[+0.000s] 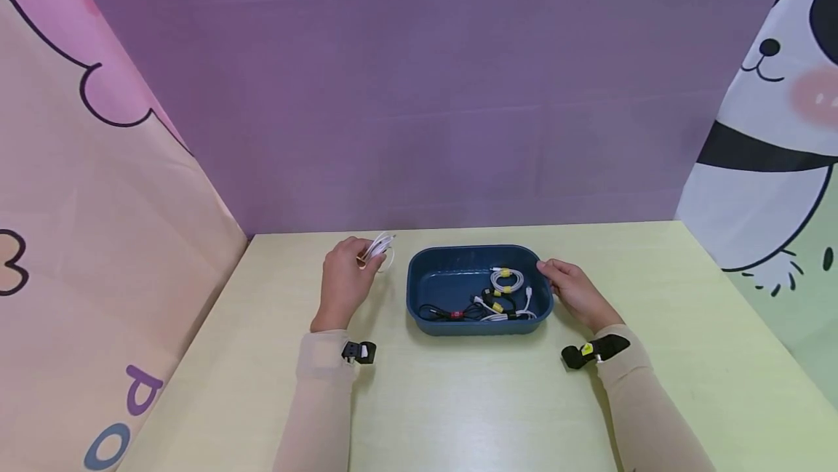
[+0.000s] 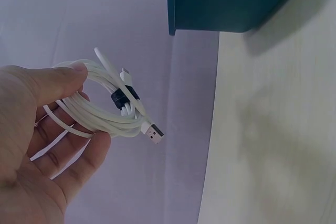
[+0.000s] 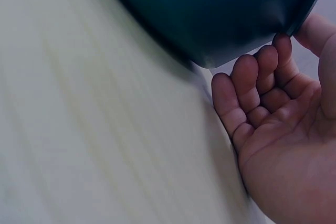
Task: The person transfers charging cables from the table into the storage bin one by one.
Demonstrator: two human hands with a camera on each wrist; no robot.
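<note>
My left hand (image 1: 345, 277) pinches a coiled white USB cable (image 2: 100, 114) between thumb and fingers, raised to the left of a dark blue bin (image 1: 445, 328). A black tie (image 2: 125, 97) binds the coil, and its USB plug (image 2: 153, 133) sticks out from it. At the bin's right end, my right hand (image 1: 576, 292) pinches the rim between thumb and forefinger; its other fingers (image 3: 244, 77) curl below, by the outer wall. Inside the bin lie a white cable with yellow ties (image 1: 507, 281), a black cable with a red tie (image 1: 456, 315) and other bundled cables (image 1: 517, 314).
The bin stands on a pale wooden table (image 1: 458, 399). A purple backdrop (image 1: 419, 94) hangs along the table's far edge. Printed cloth panels (image 1: 98, 239) flank the left and right sides. Each wrist wears a small black camera (image 1: 358, 352).
</note>
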